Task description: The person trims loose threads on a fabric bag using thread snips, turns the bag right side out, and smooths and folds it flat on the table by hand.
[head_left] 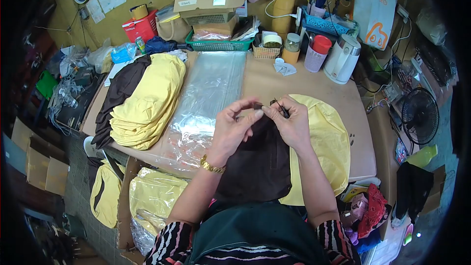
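A dark brown cloth piece [255,167] with a stitched line lies in front of me, over the right part of a yellow cloth piece [324,142]. My left hand [234,126] pinches the brown cloth's upper edge between thumb and fingers; a gold bracelet is on that wrist. Close beside it, my right hand [290,121] is closed, its thumb and finger at the same edge. A small black tool [283,110], perhaps thread snips, sits within the right hand's fingers. The exact point where the fingertips meet the cloth is partly hidden.
Stacked yellow and brown cloth pieces [147,100] lie at the left, beside clear plastic bags [208,83]. Along the back stand a green basket [221,45], jars, a red-lidded cup [318,53] and a white kettle [343,59]. A black fan [420,116] stands at the right.
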Available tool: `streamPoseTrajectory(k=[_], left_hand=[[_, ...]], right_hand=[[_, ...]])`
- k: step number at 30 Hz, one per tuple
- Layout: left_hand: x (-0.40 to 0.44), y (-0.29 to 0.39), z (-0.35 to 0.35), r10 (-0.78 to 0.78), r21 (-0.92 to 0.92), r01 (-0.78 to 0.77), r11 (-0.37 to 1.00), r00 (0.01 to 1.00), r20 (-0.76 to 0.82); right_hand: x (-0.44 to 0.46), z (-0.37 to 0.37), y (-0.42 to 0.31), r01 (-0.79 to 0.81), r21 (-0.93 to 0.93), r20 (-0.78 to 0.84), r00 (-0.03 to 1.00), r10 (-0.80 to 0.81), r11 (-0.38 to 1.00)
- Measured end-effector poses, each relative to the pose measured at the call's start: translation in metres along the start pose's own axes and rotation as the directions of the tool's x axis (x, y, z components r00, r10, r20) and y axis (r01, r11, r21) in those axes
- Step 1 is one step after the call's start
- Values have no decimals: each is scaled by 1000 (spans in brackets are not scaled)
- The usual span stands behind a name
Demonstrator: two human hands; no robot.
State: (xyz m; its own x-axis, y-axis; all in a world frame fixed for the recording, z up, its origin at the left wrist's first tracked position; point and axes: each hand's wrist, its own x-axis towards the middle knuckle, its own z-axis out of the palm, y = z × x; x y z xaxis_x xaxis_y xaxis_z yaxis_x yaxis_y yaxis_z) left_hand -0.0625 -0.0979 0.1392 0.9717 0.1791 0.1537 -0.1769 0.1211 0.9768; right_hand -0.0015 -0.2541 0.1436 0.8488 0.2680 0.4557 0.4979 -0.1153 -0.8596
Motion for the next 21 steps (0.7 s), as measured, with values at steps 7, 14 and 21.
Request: streamPoseTrajectory(k=[7, 14, 21], left_hand=[[8, -11, 9, -141, -462, 119, 879, 990, -13], [10, -11, 3, -77, -588, 122, 800, 992, 101], [14, -17, 4, -104, -561, 119, 819, 993, 58]], right_hand=[[-4, 3, 5, -119, 151, -10, 992, 122, 981], [-3, 3, -7, 39, -90, -177, 983, -54, 995], [-18, -6, -37, 387, -695, 3, 845, -536, 606]])
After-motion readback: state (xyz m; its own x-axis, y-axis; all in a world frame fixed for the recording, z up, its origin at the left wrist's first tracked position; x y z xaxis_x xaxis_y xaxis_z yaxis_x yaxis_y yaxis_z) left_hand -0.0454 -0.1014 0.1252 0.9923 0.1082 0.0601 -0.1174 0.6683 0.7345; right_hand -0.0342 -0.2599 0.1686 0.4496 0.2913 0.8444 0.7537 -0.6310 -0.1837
